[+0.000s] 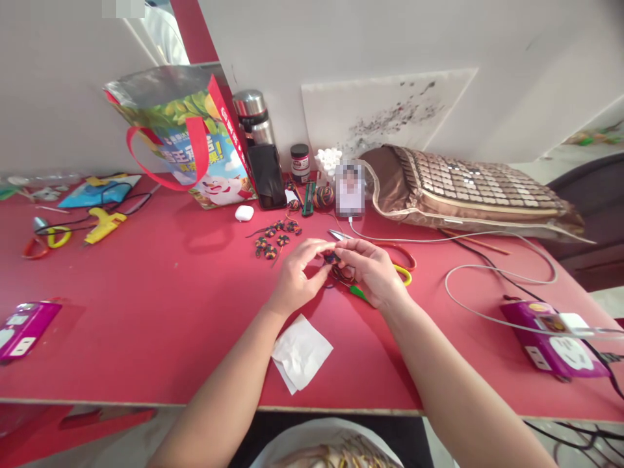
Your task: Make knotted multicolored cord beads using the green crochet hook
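Note:
My left hand [299,276] and my right hand [370,270] meet over the middle of the table. Both are closed, pinching a small dark multicoloured yarn piece [331,257] between thumbs and fingers. Loose multicoloured yarn [345,275] hangs below it. A green-handled tool [358,292] lies by my right palm, its tip partly hidden. Scissors with red and yellow handles [403,273] are partly covered by my right hand. Several small round yarn pieces [271,252] lie beyond my left hand, close to a ball of the same yarn [324,197].
A crumpled white tissue [302,354] lies between my forearms. Behind stand a shopping bag [195,149], a steel flask [256,117], a black phone [266,175], a charging phone [350,188] and a brown beaded cushion [478,188]. At right are a cable and a purple power strip [556,338]; at left, a yellow glue gun [104,225].

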Available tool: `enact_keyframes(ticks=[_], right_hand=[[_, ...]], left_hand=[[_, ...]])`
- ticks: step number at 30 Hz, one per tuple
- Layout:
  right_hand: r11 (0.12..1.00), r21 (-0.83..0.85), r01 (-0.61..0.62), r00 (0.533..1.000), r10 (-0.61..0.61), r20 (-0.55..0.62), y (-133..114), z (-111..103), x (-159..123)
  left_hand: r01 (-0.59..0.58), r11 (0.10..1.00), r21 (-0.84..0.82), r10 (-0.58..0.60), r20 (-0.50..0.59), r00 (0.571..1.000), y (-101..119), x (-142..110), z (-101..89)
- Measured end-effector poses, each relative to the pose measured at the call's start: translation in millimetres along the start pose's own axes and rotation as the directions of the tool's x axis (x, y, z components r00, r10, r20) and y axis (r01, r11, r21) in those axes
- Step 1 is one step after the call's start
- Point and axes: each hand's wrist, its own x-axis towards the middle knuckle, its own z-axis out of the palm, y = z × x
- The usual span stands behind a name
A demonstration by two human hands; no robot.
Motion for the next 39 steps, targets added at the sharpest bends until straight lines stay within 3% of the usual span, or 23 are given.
enact_keyframes(ticks=[2, 4, 7, 10, 15, 20, 25, 27, 33, 35, 39], right_hand=[[1.0, -0.005, 0.021, 1.0, -0.021, 0.018, 0.1, 2.2, -1.3], [0.999, -0.008, 0.054, 0.998, -0.053, 0.028, -0.9, 4.0, -3.1], [0.977, -0.111, 0.18, 0.983, -0.184, -0.024, -2.6, 5.2, -6.2], [0.923, -0.264, 0.28, 0.956, -0.294, -0.016, 0.2, 5.5, -8.5], [0.84, -0.448, 0.306, 0.951, -0.249, 0.183, 16.8, 8.8, -9.1], [0.62, -0.703, 0.348, 0.929, -0.326, 0.173, 25.7, 11.8, -8.4], [0.484, -0.781, 0.394, 0.886, -0.426, 0.184, 22.9, 7.7, -4.9], [0.527, -0.756, 0.388, 0.899, -0.396, 0.185, 21.0, 5.0, -3.6], [0.793, -0.539, 0.283, 0.959, -0.238, 0.153, 14.0, 2.8, -3.8], [0.846, -0.475, 0.241, 0.97, -0.198, 0.14, 11.0, 4.6, -4.9], [0.9, -0.407, 0.158, 0.986, -0.125, 0.107, 7.0, 5.7, -4.6]], left_hand=[[0.065, 0.995, -0.075, -0.066, -0.021, 0.998, -1.1, -0.3, 4.1], [0.185, 0.965, -0.185, -0.206, -0.1, 0.973, -3.7, -0.8, 8.4], [0.391, 0.813, -0.431, -0.478, -0.113, 0.871, -10.4, -0.7, 11.9], [0.459, 0.667, -0.587, -0.613, -0.082, 0.786, -16.9, -0.1, 13.0], [0.431, 0.622, -0.654, -0.647, -0.119, 0.753, -17.9, -1.0, 20.5], [0.418, 0.581, -0.698, -0.645, -0.082, 0.76, -9.1, -4.2, 33.9], [0.433, 0.589, -0.683, -0.648, -0.079, 0.757, -4.9, -4.9, 38.2], [0.433, 0.586, -0.685, -0.652, -0.082, 0.754, -5.3, -3.3, 34.8], [0.468, 0.581, -0.666, -0.692, -0.102, 0.715, -10.7, -0.3, 22.8], [0.458, 0.628, -0.629, -0.67, -0.139, 0.729, -13.4, -1.3, 21.9], [0.376, 0.793, -0.479, -0.536, -0.255, 0.805, -18.5, -3.9, 19.5]])
